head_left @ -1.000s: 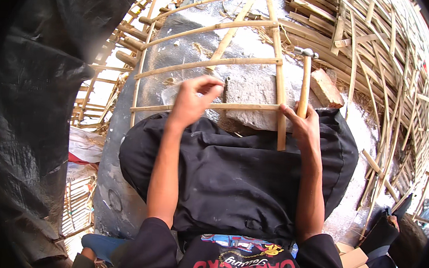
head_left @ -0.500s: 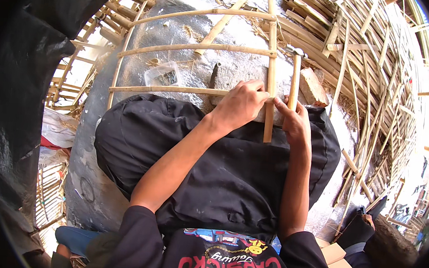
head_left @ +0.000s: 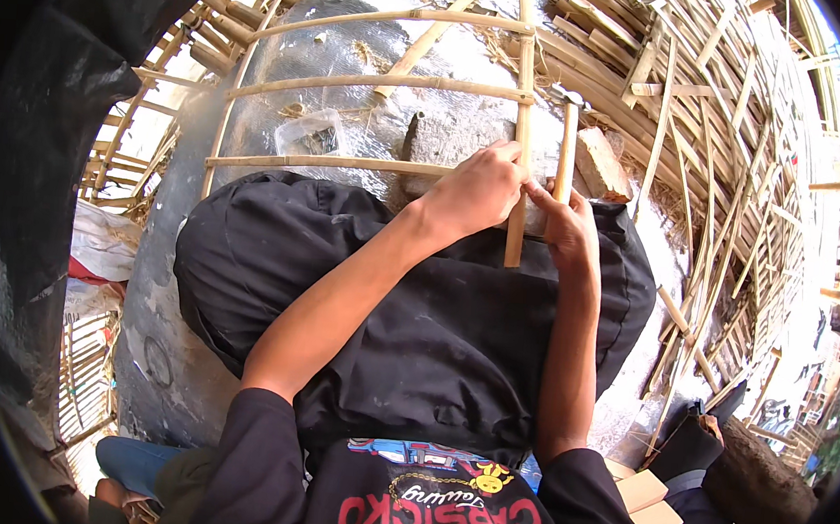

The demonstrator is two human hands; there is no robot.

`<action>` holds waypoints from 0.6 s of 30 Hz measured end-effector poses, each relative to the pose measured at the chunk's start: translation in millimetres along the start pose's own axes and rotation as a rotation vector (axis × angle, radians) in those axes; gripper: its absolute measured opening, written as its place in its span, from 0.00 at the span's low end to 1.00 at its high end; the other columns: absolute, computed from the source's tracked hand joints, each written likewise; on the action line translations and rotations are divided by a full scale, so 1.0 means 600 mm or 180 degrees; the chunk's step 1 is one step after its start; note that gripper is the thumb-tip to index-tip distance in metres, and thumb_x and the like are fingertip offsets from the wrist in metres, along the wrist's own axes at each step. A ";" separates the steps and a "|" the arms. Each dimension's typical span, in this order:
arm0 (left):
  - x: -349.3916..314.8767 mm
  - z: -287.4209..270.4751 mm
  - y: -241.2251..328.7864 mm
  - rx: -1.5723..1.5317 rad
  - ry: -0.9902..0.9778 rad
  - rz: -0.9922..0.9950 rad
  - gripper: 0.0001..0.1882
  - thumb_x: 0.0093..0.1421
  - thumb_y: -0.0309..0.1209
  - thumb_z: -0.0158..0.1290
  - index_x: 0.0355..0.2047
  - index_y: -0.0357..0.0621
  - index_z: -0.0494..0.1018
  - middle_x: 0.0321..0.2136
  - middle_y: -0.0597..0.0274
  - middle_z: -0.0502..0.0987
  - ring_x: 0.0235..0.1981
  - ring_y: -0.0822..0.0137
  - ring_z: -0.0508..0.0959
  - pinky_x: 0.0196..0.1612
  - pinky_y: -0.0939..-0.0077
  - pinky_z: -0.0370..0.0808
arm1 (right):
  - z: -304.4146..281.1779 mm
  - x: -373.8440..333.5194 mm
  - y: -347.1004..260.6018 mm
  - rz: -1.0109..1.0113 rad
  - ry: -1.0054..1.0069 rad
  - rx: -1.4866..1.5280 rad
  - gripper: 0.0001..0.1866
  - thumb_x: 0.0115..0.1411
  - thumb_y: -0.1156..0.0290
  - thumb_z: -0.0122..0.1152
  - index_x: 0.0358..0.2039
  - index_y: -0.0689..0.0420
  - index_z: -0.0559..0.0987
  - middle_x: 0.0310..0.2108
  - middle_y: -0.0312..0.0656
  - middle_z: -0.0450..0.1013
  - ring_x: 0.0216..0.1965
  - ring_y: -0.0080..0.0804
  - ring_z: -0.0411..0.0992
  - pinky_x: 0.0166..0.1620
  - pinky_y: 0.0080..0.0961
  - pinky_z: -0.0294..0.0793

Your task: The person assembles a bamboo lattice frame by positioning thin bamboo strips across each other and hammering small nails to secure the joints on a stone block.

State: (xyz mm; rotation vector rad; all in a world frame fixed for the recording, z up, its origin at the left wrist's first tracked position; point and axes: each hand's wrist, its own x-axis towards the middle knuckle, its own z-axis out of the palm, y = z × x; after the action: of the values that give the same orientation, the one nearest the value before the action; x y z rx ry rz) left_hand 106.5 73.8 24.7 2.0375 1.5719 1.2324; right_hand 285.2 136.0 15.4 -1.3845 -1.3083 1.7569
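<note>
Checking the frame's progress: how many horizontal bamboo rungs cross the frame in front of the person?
3. The far curved bamboo rung lies at the top, the middle bamboo rung below it, and the near bamboo rung reaches the left hand. Others may be hidden under the black cloth.

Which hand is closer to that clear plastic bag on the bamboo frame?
Left. The left hand is right of the clear bag; the right hand, holding the hammer, sits farther right.

Outdoor bamboo workshop: heaped bamboo slats [head_left: 742, 119] everywhere
</note>
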 end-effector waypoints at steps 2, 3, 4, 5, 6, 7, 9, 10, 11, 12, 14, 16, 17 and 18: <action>0.010 -0.001 0.007 0.0352 -0.0158 0.0087 0.04 0.56 0.22 0.56 0.28 0.31 0.76 0.33 0.46 0.76 0.37 0.47 0.78 0.42 0.57 0.76 | 0.005 -0.004 -0.004 -0.0001 0.0015 0.0084 0.18 0.55 0.64 0.76 0.25 0.48 0.70 0.19 0.20 0.58 0.16 0.09 0.50 0.18 0.17 0.45; 0.014 -0.001 0.011 0.0577 -0.0276 0.0138 0.04 0.56 0.22 0.56 0.28 0.31 0.76 0.33 0.45 0.76 0.37 0.46 0.78 0.42 0.57 0.76 | 0.002 -0.004 -0.004 -0.0007 0.0009 0.0049 0.18 0.55 0.64 0.77 0.25 0.49 0.70 0.19 0.20 0.58 0.16 0.09 0.50 0.18 0.17 0.46; 0.020 -0.005 0.014 0.0823 -0.0414 0.0209 0.04 0.56 0.22 0.56 0.28 0.30 0.76 0.33 0.45 0.77 0.37 0.46 0.79 0.43 0.57 0.76 | 0.001 -0.004 -0.002 -0.0024 0.0007 0.0048 0.18 0.54 0.64 0.77 0.26 0.49 0.71 0.19 0.20 0.59 0.16 0.09 0.50 0.18 0.17 0.46; 0.028 -0.008 0.014 0.0691 -0.0581 0.0062 0.04 0.56 0.22 0.56 0.28 0.31 0.76 0.33 0.45 0.77 0.37 0.46 0.79 0.43 0.57 0.76 | -0.001 -0.003 0.000 -0.0039 0.0004 0.0046 0.18 0.54 0.64 0.78 0.26 0.49 0.71 0.19 0.21 0.59 0.16 0.09 0.50 0.18 0.17 0.46; 0.036 -0.014 0.012 0.0560 -0.0746 -0.0090 0.04 0.56 0.22 0.56 0.28 0.31 0.77 0.32 0.44 0.77 0.36 0.46 0.79 0.43 0.57 0.76 | 0.000 0.001 0.002 -0.0102 0.0054 0.0075 0.19 0.52 0.63 0.79 0.27 0.51 0.72 0.19 0.21 0.60 0.16 0.10 0.51 0.18 0.17 0.47; 0.041 -0.018 0.011 0.0426 -0.0920 -0.0234 0.04 0.56 0.22 0.56 0.28 0.31 0.77 0.32 0.44 0.77 0.36 0.46 0.79 0.43 0.56 0.76 | 0.001 -0.001 0.000 -0.0100 0.0070 0.0033 0.20 0.51 0.63 0.79 0.27 0.51 0.72 0.19 0.22 0.60 0.16 0.10 0.51 0.18 0.17 0.47; 0.044 -0.026 0.011 0.0183 -0.0856 -0.0230 0.05 0.56 0.23 0.57 0.30 0.32 0.78 0.30 0.45 0.78 0.34 0.46 0.80 0.41 0.58 0.77 | 0.001 -0.004 -0.004 -0.0092 0.0099 -0.0054 0.20 0.51 0.62 0.80 0.28 0.52 0.72 0.19 0.22 0.61 0.16 0.11 0.52 0.18 0.17 0.47; 0.042 -0.028 0.014 0.0088 -0.0778 -0.0248 0.05 0.56 0.23 0.58 0.31 0.32 0.78 0.30 0.45 0.79 0.33 0.46 0.80 0.41 0.58 0.77 | 0.001 -0.007 -0.009 -0.0036 0.0081 -0.0060 0.21 0.50 0.61 0.80 0.28 0.53 0.72 0.19 0.23 0.62 0.16 0.11 0.54 0.18 0.17 0.49; 0.043 -0.029 0.018 -0.0006 -0.0698 -0.0269 0.06 0.56 0.24 0.59 0.32 0.32 0.79 0.30 0.45 0.79 0.33 0.46 0.80 0.40 0.59 0.77 | 0.001 -0.008 -0.009 -0.0046 0.0071 -0.0057 0.21 0.51 0.61 0.80 0.28 0.53 0.72 0.19 0.24 0.62 0.16 0.11 0.54 0.18 0.17 0.50; 0.045 -0.026 0.019 0.0007 -0.0641 -0.0383 0.07 0.55 0.25 0.60 0.33 0.33 0.80 0.28 0.46 0.81 0.30 0.51 0.82 0.38 0.63 0.77 | 0.002 -0.008 -0.009 -0.0056 0.0058 -0.0057 0.21 0.51 0.61 0.80 0.28 0.54 0.72 0.19 0.24 0.62 0.16 0.11 0.55 0.18 0.17 0.51; 0.046 -0.027 0.023 -0.0096 -0.0683 -0.0611 0.07 0.55 0.25 0.61 0.33 0.35 0.81 0.26 0.48 0.81 0.28 0.55 0.82 0.36 0.64 0.77 | 0.003 -0.009 -0.014 -0.0014 0.0034 -0.0086 0.21 0.51 0.61 0.80 0.28 0.56 0.73 0.18 0.27 0.64 0.17 0.13 0.58 0.19 0.19 0.56; 0.044 -0.029 0.025 -0.0177 -0.0617 -0.0764 0.07 0.55 0.25 0.62 0.33 0.36 0.82 0.25 0.51 0.81 0.26 0.62 0.81 0.34 0.68 0.77 | 0.001 -0.007 -0.008 -0.0071 0.0072 -0.0148 0.20 0.50 0.62 0.80 0.28 0.57 0.73 0.19 0.28 0.66 0.18 0.15 0.59 0.20 0.20 0.59; 0.043 -0.029 0.025 -0.0182 -0.0619 -0.0806 0.07 0.55 0.26 0.63 0.34 0.36 0.82 0.25 0.51 0.81 0.26 0.63 0.81 0.34 0.68 0.77 | -0.001 -0.003 -0.002 -0.0104 0.0090 -0.0176 0.20 0.50 0.62 0.79 0.28 0.57 0.73 0.19 0.29 0.66 0.19 0.16 0.60 0.21 0.21 0.60; 0.042 -0.030 0.025 -0.0185 -0.0617 -0.0850 0.07 0.55 0.26 0.63 0.34 0.37 0.83 0.26 0.52 0.81 0.27 0.63 0.81 0.34 0.69 0.76 | -0.004 0.001 0.003 -0.0180 0.0087 -0.0188 0.20 0.49 0.63 0.79 0.27 0.59 0.74 0.20 0.31 0.68 0.20 0.18 0.63 0.24 0.24 0.64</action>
State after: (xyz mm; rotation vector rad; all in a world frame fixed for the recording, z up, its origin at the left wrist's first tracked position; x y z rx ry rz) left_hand 103.7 85.9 56.6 1.7811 1.6300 0.9421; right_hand 287.3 136.7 13.2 -1.3852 -1.3814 1.6689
